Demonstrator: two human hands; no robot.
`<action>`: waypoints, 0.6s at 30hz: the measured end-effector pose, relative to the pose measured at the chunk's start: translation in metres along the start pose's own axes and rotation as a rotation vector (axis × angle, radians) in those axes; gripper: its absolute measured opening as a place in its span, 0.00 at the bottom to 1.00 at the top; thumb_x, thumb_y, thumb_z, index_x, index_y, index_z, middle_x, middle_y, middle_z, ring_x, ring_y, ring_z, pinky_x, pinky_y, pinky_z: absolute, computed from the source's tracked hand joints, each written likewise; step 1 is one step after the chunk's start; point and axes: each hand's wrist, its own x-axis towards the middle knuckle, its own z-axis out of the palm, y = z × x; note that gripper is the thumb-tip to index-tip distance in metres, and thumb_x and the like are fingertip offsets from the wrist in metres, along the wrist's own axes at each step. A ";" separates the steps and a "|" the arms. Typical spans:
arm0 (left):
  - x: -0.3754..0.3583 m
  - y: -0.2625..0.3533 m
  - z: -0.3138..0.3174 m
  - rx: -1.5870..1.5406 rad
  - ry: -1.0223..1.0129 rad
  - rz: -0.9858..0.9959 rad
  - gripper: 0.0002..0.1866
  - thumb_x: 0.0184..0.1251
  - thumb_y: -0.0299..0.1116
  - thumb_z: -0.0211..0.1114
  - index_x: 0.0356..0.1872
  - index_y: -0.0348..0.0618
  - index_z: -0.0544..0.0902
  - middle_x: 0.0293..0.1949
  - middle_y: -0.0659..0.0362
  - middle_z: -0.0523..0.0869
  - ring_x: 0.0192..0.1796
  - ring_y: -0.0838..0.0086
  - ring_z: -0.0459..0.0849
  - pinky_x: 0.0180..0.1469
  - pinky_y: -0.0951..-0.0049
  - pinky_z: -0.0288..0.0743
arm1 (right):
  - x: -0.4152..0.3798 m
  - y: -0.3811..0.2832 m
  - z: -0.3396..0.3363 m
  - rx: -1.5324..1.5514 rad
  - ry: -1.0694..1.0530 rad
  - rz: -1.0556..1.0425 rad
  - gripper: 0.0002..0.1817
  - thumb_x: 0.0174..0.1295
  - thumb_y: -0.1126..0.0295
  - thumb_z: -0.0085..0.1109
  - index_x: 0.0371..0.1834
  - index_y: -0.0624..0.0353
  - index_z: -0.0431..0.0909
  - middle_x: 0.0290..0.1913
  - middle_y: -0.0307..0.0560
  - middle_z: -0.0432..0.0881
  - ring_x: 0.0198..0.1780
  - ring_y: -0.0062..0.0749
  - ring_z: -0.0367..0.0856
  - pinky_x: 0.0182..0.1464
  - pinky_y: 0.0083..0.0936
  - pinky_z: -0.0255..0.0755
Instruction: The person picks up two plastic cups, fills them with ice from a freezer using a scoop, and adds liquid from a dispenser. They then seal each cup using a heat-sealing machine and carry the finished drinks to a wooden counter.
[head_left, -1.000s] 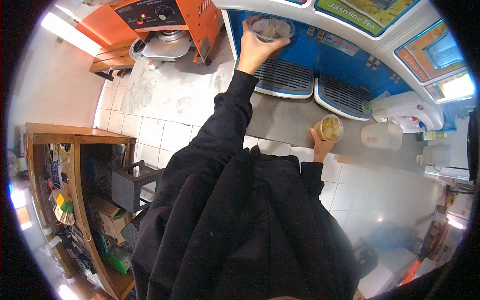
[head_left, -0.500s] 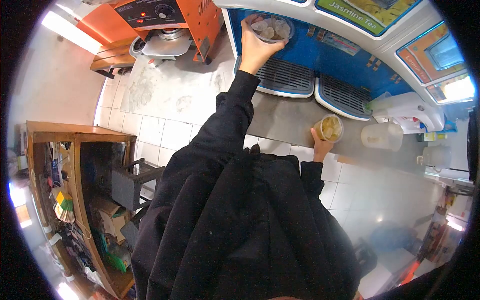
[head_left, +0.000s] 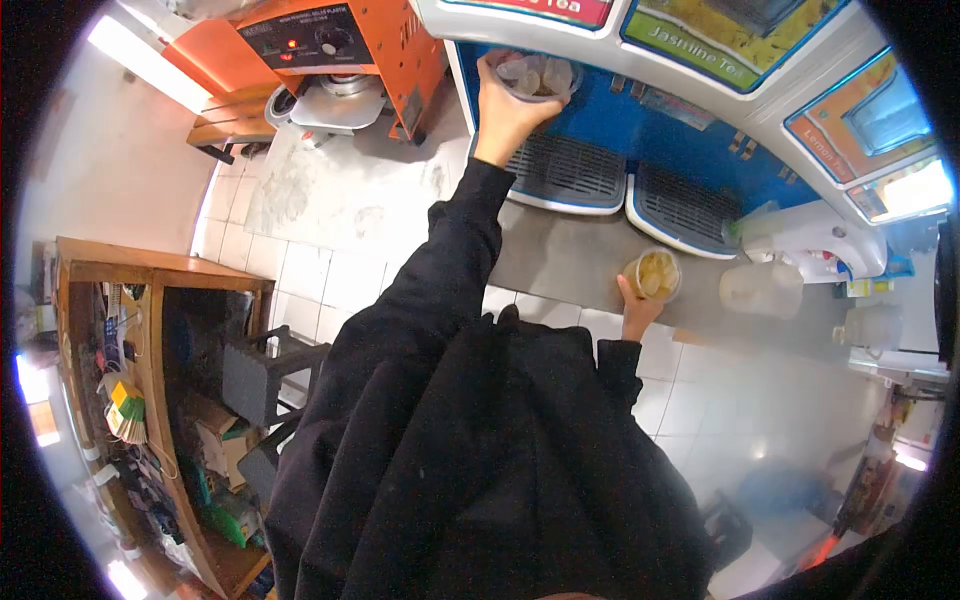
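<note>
A clear cup of ice (head_left: 541, 77) is gripped by the left hand (head_left: 507, 118), with the thumb closed on one side and the fingers on the other. By this side grip the open top is left uncovered, presumably so that liquid can be let in. The cup is held up under the overhang of the drink dispenser (head_left: 655, 85), before its blue back panel; whether a spout stands right over it cannot be told.

A cup of yellowish drink (head_left: 657, 274) with ice in it is clasped low at its side by the right hand (head_left: 638, 310), at the near edge of the tabletop (head_left: 560, 240). It appears to be steadied there, clear of the other arm; whether its base is rested on the surface cannot be seen.

Two slotted trays, a nearer one (head_left: 572, 172) and a farther one (head_left: 684, 207), are set along the foot of the dispenser, likely for drips to be caught. A pale jug (head_left: 762, 291) is placed beyond the second cup, within easy reach.
</note>
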 end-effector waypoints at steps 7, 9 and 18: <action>0.002 0.008 0.000 0.003 0.006 -0.037 0.43 0.24 0.35 0.75 0.47 0.31 0.61 0.44 0.47 0.72 0.48 0.63 0.73 0.50 0.69 0.68 | 0.003 -0.019 0.001 0.016 0.019 0.041 0.34 0.34 0.64 0.74 0.47 0.63 0.71 0.45 0.45 0.76 0.47 0.33 0.74 0.52 0.26 0.64; 0.002 0.010 0.000 0.023 0.011 -0.050 0.43 0.24 0.35 0.75 0.47 0.31 0.61 0.44 0.47 0.72 0.48 0.62 0.74 0.50 0.69 0.68 | 0.005 -0.014 -0.001 0.031 -0.014 0.048 0.37 0.32 0.63 0.74 0.49 0.63 0.69 0.48 0.47 0.75 0.49 0.35 0.73 0.54 0.28 0.64; 0.003 0.012 -0.001 0.005 0.000 -0.087 0.44 0.24 0.35 0.75 0.48 0.32 0.61 0.44 0.47 0.72 0.47 0.63 0.74 0.50 0.69 0.68 | 0.004 0.000 0.003 0.056 0.007 0.057 0.40 0.31 0.64 0.75 0.51 0.64 0.68 0.50 0.49 0.74 0.51 0.36 0.72 0.55 0.29 0.63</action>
